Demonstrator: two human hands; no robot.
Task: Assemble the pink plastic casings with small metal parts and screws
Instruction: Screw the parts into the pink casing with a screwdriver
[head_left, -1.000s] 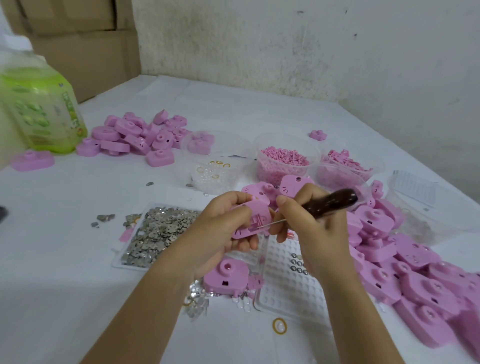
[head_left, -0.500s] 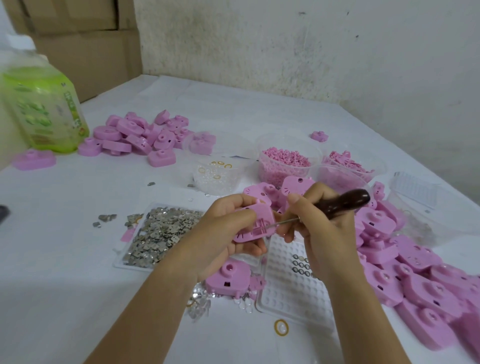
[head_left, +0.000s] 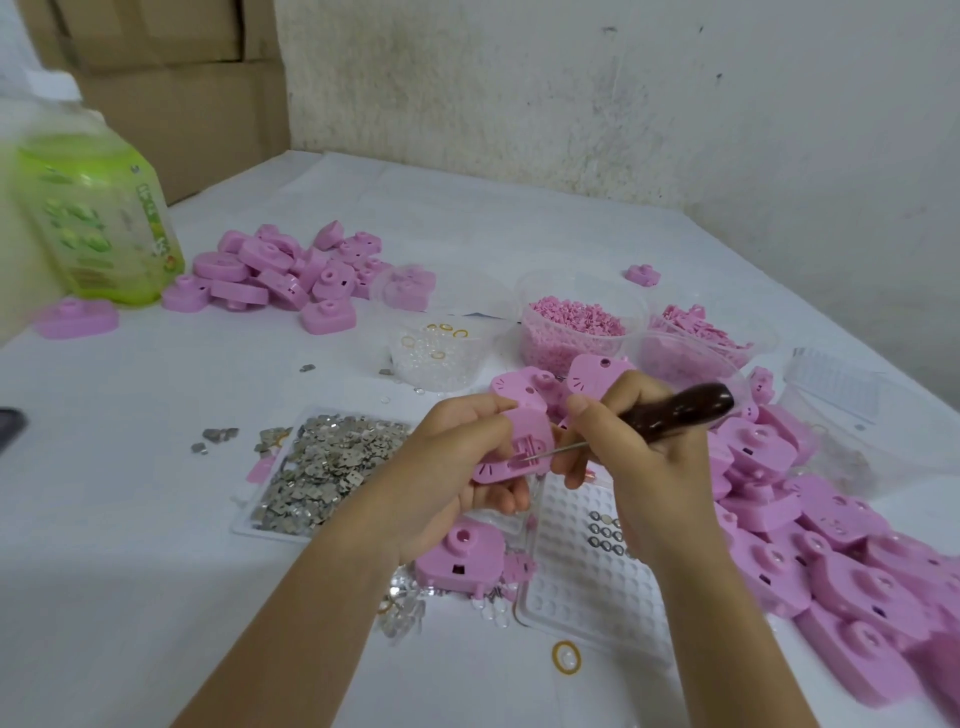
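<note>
Pink casing (head_left: 522, 441) pinched in left hand (head_left: 452, 467), dark-handled tool (head_left: 680, 410) gripped in right hand (head_left: 636, 457), tip against casing.

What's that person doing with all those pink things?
A person is putting plastic parts together. The left hand holds one pink casing, and the right hand holds a dark-handled screwdriver with its tip against the casing's open side. A tray of metal parts lies nearby, and more casings are piled on the table.

Head camera looks forward-down (close) over the table (head_left: 130, 545).
</note>
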